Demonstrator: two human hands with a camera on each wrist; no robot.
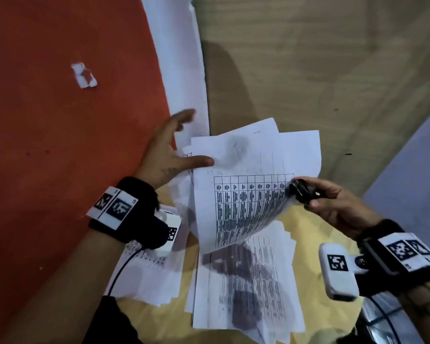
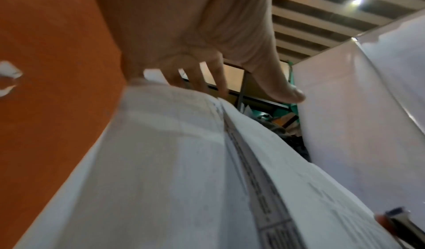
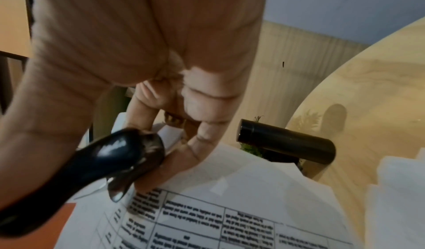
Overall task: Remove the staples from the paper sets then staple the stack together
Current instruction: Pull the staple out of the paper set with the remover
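Observation:
A printed paper set (image 1: 246, 194) with a table on it is lifted off the yellow table (image 1: 315, 227), its pages fanned. My left hand (image 1: 170, 150) is at its left edge with fingers spread and straight, and the thumb (image 1: 204, 161) lies on the top page (image 2: 333, 125). My right hand (image 1: 333, 202) grips a black staple tool (image 1: 301, 191) at the set's right corner. In the right wrist view the tool's (image 3: 110, 158) metal tip meets the printed page (image 3: 207, 216). No staple is visible.
More loose printed sheets (image 1: 246, 281) lie on the table under the lifted set, with another pile (image 1: 147, 269) below my left wrist. An orange surface (image 1: 60, 145) with a torn scrap (image 1: 83, 75) fills the left. A black cylinder (image 3: 285, 144) lies beyond the papers.

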